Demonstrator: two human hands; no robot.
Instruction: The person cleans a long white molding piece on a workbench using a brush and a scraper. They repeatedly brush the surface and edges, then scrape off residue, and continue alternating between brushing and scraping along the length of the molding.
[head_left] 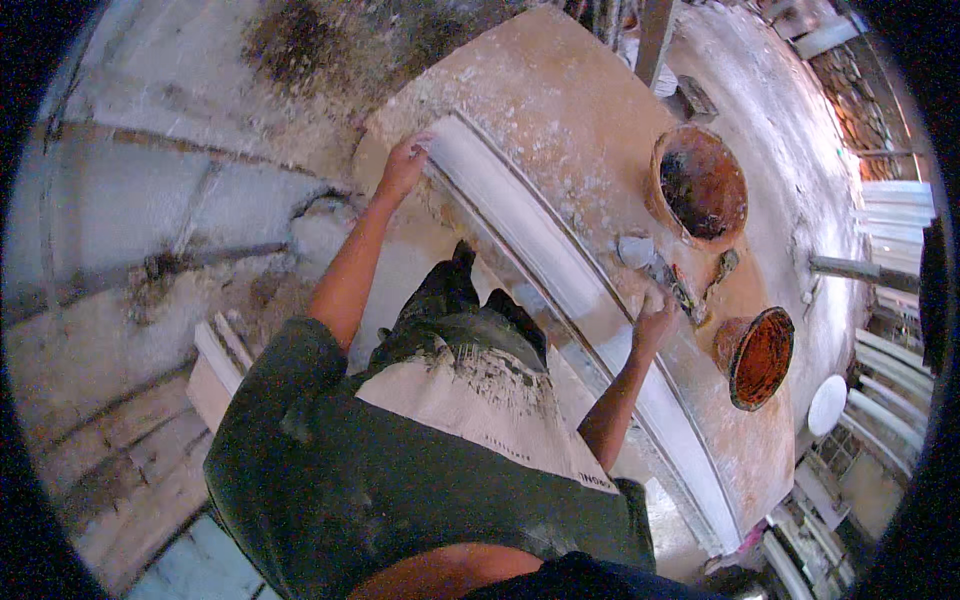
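A long white moulding strip, with ridges along its length, lies diagonally along the near edge of a work board. It looks like plaster. My left hand is closed around its far left end. Over the strip's middle, my right hand is curled with the fingers pressed together; whatever they hold, if anything, is hidden. Just beyond that hand lie a flat grey scraper-like blade and a dirty, plaster-crusted tool.
The dusty tan board carries white crumbs. A large clay-coloured bowl and a smaller orange-brown bowl stand on its far right side. A white round disc is beyond the board. Pale strips are stacked at right.
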